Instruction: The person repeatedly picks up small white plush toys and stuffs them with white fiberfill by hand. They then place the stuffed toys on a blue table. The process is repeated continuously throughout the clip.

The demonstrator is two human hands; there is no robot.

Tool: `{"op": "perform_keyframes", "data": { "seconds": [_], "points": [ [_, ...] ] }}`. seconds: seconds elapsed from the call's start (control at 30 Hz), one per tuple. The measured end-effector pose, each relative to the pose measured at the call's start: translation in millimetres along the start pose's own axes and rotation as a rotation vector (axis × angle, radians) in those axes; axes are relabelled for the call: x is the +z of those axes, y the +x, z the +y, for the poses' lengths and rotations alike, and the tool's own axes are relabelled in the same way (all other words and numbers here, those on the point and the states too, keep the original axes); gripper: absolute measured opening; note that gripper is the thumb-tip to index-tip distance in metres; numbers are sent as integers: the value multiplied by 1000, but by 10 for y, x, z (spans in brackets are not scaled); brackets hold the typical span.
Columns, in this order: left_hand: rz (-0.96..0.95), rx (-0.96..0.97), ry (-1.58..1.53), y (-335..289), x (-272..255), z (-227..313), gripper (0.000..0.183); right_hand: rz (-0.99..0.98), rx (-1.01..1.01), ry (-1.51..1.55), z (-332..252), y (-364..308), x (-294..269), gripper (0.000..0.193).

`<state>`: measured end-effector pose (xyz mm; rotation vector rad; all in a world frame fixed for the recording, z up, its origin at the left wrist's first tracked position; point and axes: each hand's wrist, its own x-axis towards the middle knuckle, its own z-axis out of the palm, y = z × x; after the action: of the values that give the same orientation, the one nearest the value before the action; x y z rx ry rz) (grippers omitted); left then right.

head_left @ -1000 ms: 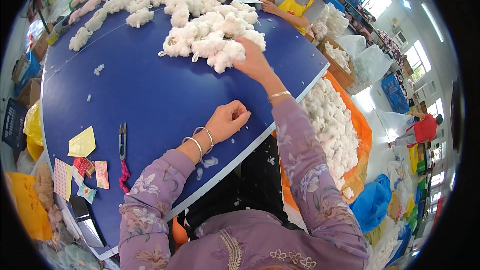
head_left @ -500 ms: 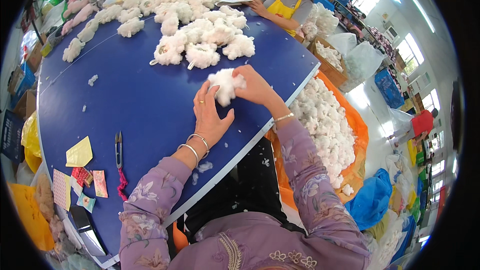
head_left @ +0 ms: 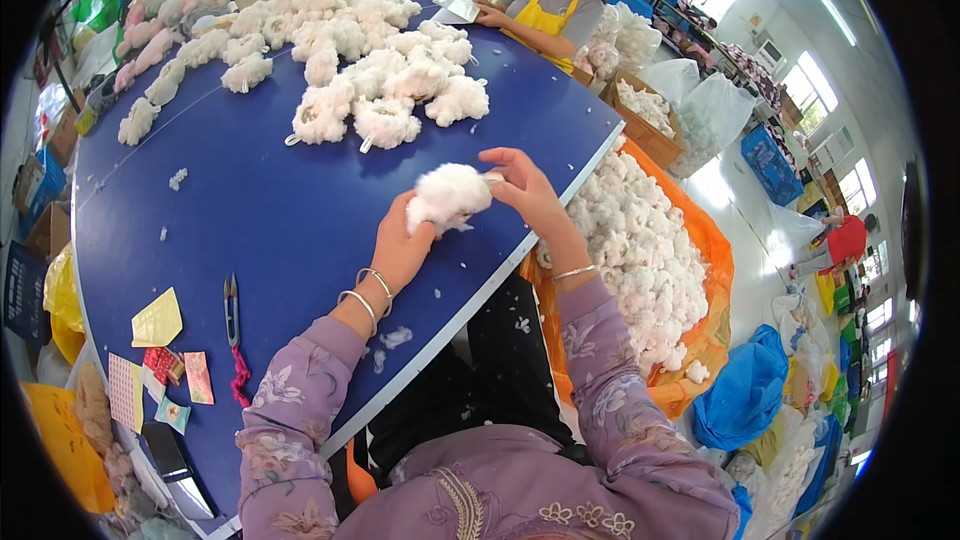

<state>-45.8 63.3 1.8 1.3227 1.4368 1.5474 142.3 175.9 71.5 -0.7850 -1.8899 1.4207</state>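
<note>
A fluffy white plush piece [head_left: 446,196] is held just above the blue table, near its front edge. My left hand [head_left: 402,245] grips it from the left, thumb on the near side; the other fingers are mostly hidden behind the fur. At its right end, my right hand [head_left: 530,198] pinches a small pale tab or loop between thumb and fingers, with the index finger raised. A small darker patch shows on the piece's lower right side. Beyond my hands lies a heap of similar white plush pieces [head_left: 385,120], some with small white loops.
Thread snips [head_left: 232,310] with a pink cord lie left, beside paper cards [head_left: 157,318] and a black case [head_left: 172,460]. An orange sack [head_left: 715,290] of white plush pieces stands right of the table [head_left: 200,220]. A co-worker in a yellow apron [head_left: 545,25] holds something pale across the table.
My left hand has closed around the plush piece, which has turned. My right hand has shifted to its right end. The co-worker has lifted the pale item.
</note>
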Motion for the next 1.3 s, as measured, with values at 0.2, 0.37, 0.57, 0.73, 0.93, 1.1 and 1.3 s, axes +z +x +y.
{"op": "perform_keyframes", "data": {
  "seconds": [0.2,0.37,0.57,0.73,0.93,1.1,1.3],
  "points": [
    [-290,-253,-335,-26,-35,123,33,-24,20,365,191,-100,404,46],
    [-379,-217,-226,-70,-21,112,32,-27,30,305,209,-92,445,40],
    [-414,-234,-250,-96,-11,179,29,42,20,210,224,-106,463,35],
    [-369,-213,-165,-103,-48,205,33,-37,198,121,158,-103,376,32],
    [-331,-131,-206,-93,-3,71,36,-48,233,-76,162,-127,87,40],
    [-366,-238,-231,-46,-5,167,25,-182,-396,984,44,21,-661,88],
    [-371,-261,-172,-28,2,116,19,125,77,-1,-28,888,-143,43]
  ]
}}
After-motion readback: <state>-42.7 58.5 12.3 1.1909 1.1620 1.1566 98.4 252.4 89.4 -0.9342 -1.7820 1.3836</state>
